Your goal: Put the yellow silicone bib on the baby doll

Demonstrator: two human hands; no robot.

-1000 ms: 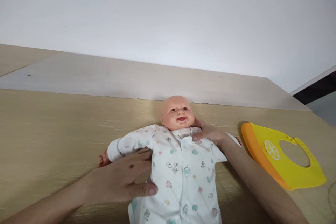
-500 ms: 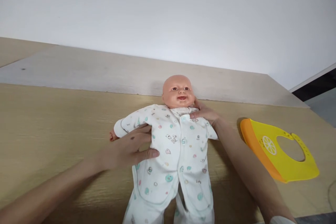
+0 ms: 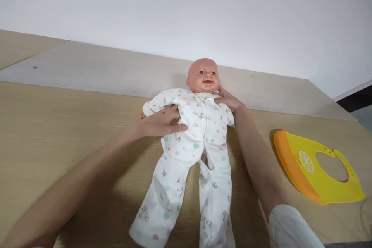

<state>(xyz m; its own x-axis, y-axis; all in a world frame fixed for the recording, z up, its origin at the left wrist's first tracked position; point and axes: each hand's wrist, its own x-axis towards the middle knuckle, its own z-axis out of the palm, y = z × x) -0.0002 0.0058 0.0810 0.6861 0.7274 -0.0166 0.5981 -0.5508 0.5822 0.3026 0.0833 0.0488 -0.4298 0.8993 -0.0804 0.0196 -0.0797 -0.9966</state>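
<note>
A bald baby doll [image 3: 203,75] in white printed pyjamas is held face up, its legs toward me. My left hand [image 3: 162,122] grips its side under the arm, with the thumb across the front of the top and the other fingers partly hidden behind. At the shoulder and neck on the other side, my right hand [image 3: 231,100] holds the doll, thumb on the collar and fingers behind the head. Whether the doll's back touches the table, I cannot tell.
A yellow silicone bib [image 3: 325,172] with an orange pocket and a citrus-slice print lies to the right. The wooden tabletop [image 3: 72,124] ends at a pale strip [image 3: 124,69] before a white wall [image 3: 186,11]. A thin cord shows at the right edge.
Both hands have moved the doll away from me, toward the wall, and slightly right. More of its legs now shows. The bib sits slightly further right in view.
</note>
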